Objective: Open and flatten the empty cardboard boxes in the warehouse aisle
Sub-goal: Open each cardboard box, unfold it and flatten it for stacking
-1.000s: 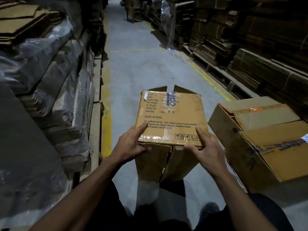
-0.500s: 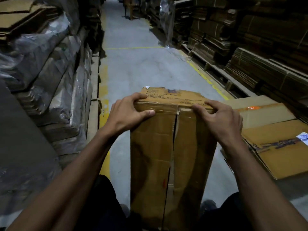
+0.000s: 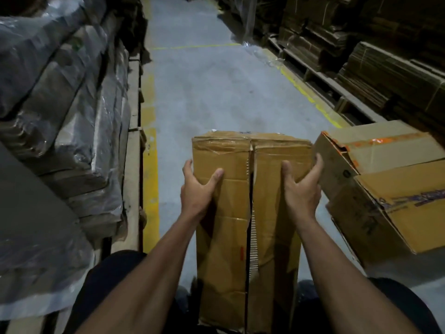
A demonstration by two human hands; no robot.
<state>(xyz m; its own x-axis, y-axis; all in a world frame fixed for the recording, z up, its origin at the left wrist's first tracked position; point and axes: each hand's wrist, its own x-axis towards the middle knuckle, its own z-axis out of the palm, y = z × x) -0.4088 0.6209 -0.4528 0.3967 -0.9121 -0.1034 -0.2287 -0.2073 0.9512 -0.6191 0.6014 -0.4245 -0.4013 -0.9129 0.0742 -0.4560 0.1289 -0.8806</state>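
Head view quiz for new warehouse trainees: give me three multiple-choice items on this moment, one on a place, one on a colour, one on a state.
1. The second carton lies where from the held cardboard box?
A right
B left
C on top

2. Floor line colour?
A red
B yellow
C white

3. The held box's facing flaps are:
A taped shut
B torn off
C split by a gap

Answers: 1 A, it sits beside the right hand; 2 B, the stripe is yellow; 3 C, a dark seam runs between left hand and right.

A warehouse aisle: a grey concrete floor edged with yellow lines runs between plastic-wrapped bundles on the left and flattened cardboard stacks on wooden pallets on the right.
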